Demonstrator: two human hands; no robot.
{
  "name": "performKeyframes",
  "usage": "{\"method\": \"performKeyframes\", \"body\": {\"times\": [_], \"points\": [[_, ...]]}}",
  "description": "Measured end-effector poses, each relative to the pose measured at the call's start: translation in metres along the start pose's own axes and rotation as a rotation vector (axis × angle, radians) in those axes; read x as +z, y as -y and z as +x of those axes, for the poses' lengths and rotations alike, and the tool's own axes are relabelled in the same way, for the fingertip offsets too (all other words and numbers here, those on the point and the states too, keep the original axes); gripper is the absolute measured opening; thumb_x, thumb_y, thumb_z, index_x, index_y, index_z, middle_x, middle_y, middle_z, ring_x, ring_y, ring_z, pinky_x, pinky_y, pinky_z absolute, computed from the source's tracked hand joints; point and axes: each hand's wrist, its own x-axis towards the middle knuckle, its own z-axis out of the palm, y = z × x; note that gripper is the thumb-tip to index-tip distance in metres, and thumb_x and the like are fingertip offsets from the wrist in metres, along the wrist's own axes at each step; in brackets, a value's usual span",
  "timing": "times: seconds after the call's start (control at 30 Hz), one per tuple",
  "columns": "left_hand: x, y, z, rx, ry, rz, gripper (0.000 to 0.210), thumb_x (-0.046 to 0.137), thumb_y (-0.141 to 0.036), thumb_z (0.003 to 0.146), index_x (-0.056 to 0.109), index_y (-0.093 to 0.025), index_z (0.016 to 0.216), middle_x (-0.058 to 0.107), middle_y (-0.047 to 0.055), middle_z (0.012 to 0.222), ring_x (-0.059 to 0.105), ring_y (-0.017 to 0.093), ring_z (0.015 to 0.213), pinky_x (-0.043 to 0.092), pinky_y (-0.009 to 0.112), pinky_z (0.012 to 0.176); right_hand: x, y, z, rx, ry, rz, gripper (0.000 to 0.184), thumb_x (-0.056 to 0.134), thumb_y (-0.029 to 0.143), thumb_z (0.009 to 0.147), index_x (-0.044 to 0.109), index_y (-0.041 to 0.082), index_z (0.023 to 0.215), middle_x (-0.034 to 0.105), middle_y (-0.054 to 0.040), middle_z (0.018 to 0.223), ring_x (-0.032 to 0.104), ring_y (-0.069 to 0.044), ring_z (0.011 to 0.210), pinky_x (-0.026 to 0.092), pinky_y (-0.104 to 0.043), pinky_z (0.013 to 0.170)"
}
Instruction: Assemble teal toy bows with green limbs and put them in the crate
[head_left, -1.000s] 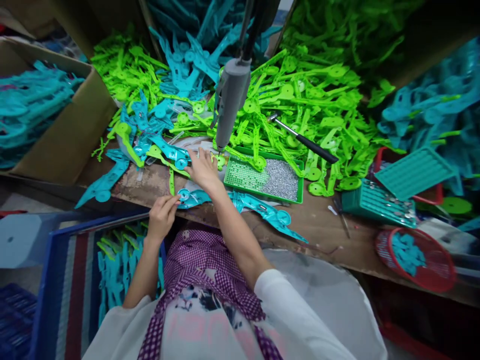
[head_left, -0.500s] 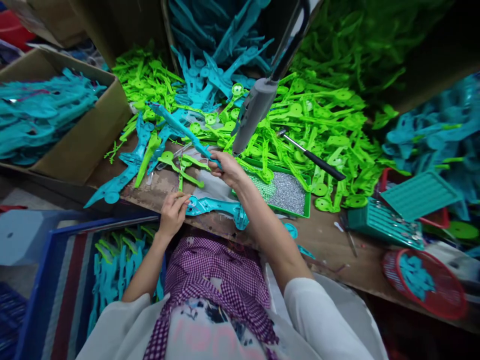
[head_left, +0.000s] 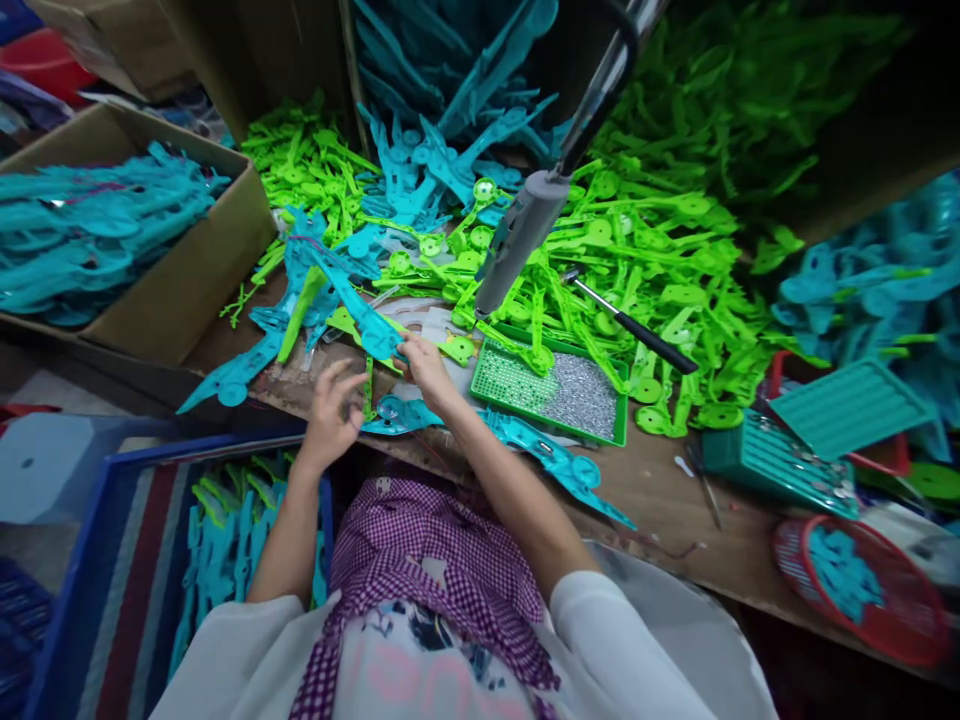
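Observation:
My right hand [head_left: 429, 376] pinches the near end of a long blue plastic part [head_left: 366, 318], which slants away to the upper left over other parts. My left hand [head_left: 330, 412] is a short way to its left, fingers apart and curled, with nothing seen in them. Another long blue plastic piece [head_left: 559, 455] lies along the table's front edge and passes under my right forearm. A green plastic piece [head_left: 300, 312] rests across blue parts behind my left hand.
A grey electric screwdriver [head_left: 521, 245] hangs over the bench. A green tray [head_left: 624, 425] holds small metal screws. A hammer [head_left: 637, 328] lies on heaped green parts [head_left: 675, 240]. On the left stands a cardboard box [head_left: 187, 270] of blue parts; at right, a red basket [head_left: 892, 630].
The blue part in my right hand has swung lower, its near end now closer to my left hand. My left hand has come off the table piece and its fingers have spread.

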Motion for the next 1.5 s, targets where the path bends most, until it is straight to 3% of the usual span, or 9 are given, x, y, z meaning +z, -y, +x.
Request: {"method": "performKeyframes", "body": {"times": [0.17,0.3,0.43,0.63,0.93,1.07,1.27,1.37,1.5], "points": [[-0.047,0.072,0.027,-0.139,0.137,0.075,0.056,0.056,-0.023,0.081,0.048,-0.016,0.136,0.051,0.018,0.137,0.045,0.031,0.133,0.035,0.052,0.113,-0.023,-0.015,0.005,-0.146,-0.103,-0.397,0.022,0.042,0.026,0.078,0.059,0.019,0.091,0.055,0.0041,0.074,0.051,-0.009,0.068,0.044,-0.02,0.069],[-0.029,0.119,0.058,-0.427,0.1,0.283,0.077,0.065,-0.047,0.079,0.043,-0.002,0.138,0.052,0.031,0.13,0.045,0.045,0.129,0.035,0.063,0.105,-0.025,-0.013,0.0,-0.207,-0.146,-0.704,0.034,0.039,0.026,0.084,0.063,0.017,0.105,0.062,-0.0004,0.078,0.055,-0.015,0.074,0.046,-0.026,0.074],[-0.015,0.13,0.074,-0.501,-0.024,0.334,0.064,0.063,-0.049,0.082,0.055,-0.007,0.13,0.059,0.026,0.12,0.051,0.042,0.121,0.038,0.059,0.103,-0.024,-0.003,-0.014,-0.155,-0.188,-0.997,0.043,0.036,0.027,0.088,0.061,0.015,0.121,0.069,-0.0058,0.084,0.062,-0.021,0.079,0.045,-0.032,0.079],[-0.042,0.116,0.075,-0.483,-0.264,0.269,0.052,0.071,-0.034,0.076,0.063,-0.014,0.123,0.059,0.018,0.121,0.054,0.035,0.12,0.039,0.051,0.107,-0.024,-0.002,-0.029,-0.103,-0.219,-1.263,0.046,0.033,0.029,0.094,0.056,0.018,0.132,0.074,-0.0119,0.103,0.067,-0.028,0.098,0.045,-0.036,0.087],[-0.061,0.099,0.102,-0.522,-0.443,0.006,0.045,0.068,-0.031,0.08,0.06,-0.012,0.119,0.065,0.014,0.12,0.062,0.027,0.112,0.048,0.044,0.101,-0.013,-0.007,-0.033,-0.059,-0.205,-1.355,0.048,0.03,0.03,0.096,0.051,0.02,0.138,0.074,-0.0138,0.099,0.07,-0.031,0.093,0.047,-0.041,0.085],[-0.044,0.051,0.1,-0.368,-0.463,-0.075,0.044,0.064,-0.032,0.086,0.056,-0.013,0.125,0.062,0.013,0.125,0.06,0.025,0.116,0.048,0.039,0.102,-0.002,-0.016,-0.027,-0.083,-0.174,-1.296,0.049,0.03,0.031,0.096,0.049,0.02,0.139,0.074,-0.0139,0.104,0.07,-0.03,0.095,0.048,-0.042,0.087],[0.021,-0.031,0.063,-0.034,-0.134,-0.044,0.031,0.055,-0.023,0.092,0.061,-0.02,0.123,0.064,0.01,0.119,0.061,0.022,0.115,0.049,0.04,0.103,0.006,-0.035,-0.022,-0.127,-0.072,-1.097,0.049,0.032,0.036,0.095,0.048,0.016,0.137,0.07,-0.0158,0.114,0.068,-0.03,0.098,0.05,-0.042,0.087],[0.038,-0.039,0.045,0.009,-0.097,-0.034,0.031,0.05,-0.021,0.095,0.062,-0.02,0.123,0.065,0.011,0.118,0.062,0.022,0.114,0.05,0.04,0.103,0.002,-0.039,-0.025,-0.137,-0.018,-0.994,0.049,0.034,0.029,0.093,0.047,0.015,0.138,0.067,-0.016,0.122,0.066,-0.027,0.107,0.05,-0.04,0.091],[0.026,-0.028,0.02,-0.036,-0.237,0.033,0.032,0.053,-0.025,0.095,0.061,-0.019,0.125,0.066,0.012,0.117,0.063,0.022,0.113,0.051,0.039,0.102,-0.009,-0.034,-0.035,-0.192,0.1,-1.042,0.053,0.044,0.033,0.093,0.045,0.012,0.142,0.06,-0.0177,0.133,0.06,-0.025,0.118,0.046,-0.039,0.1]]}}
